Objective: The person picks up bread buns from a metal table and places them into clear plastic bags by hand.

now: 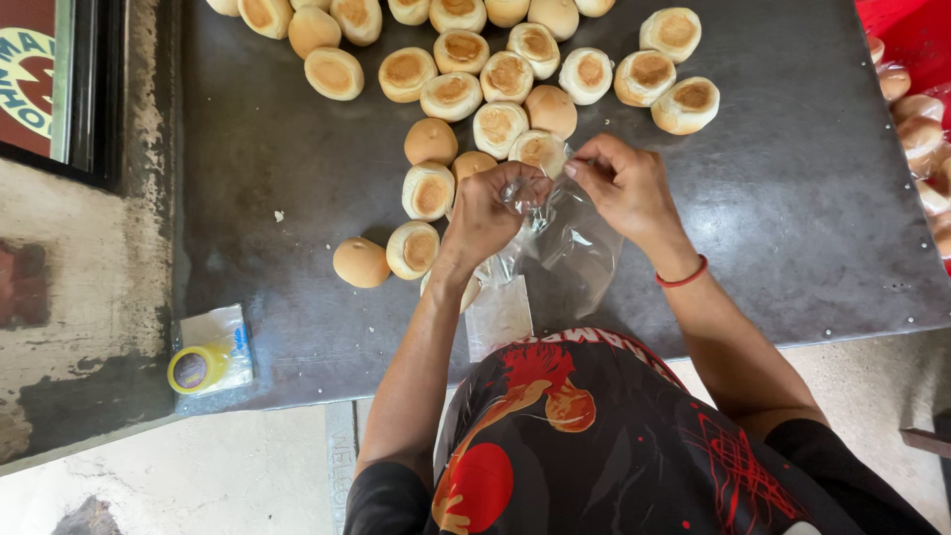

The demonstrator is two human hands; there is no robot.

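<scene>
**Both hands on a clear plastic bag, buns all around**

I stand at a dark metal table (792, 218) and look straight down at my hands. My left hand (485, 213) is curled closed around the top of a clear plastic bag (570, 243), fingers pinched on the crumpled film near its mouth. My right hand (626, 186) grips the other side of the same mouth, thumb and fingertips pressed together on the plastic. The two hands are close, almost touching, with the bag's opening stretched between them. The bag hangs down toward me and its lower part lies against the table, just in front of my body. I cannot tell whether anything is inside it; the film is too shiny and wrinkled.

A red band (682, 276) sits on my right wrist.

Beyond my hands the table is covered by a loose pile of small round buns (500, 74), pale at the sides and browned on the flat faces. The nearest ones lie just behind my knuckles, and one bun (361, 262) sits a little apart to the left, beside another turned face up (413, 249).

Near the table's front left corner stands a small yellow roll of tape (196, 369) on a packet of folded plastic bags (226, 332). At the far right edge, more buns in bags (916, 119) rest in a red crate (916, 30).
</scene>
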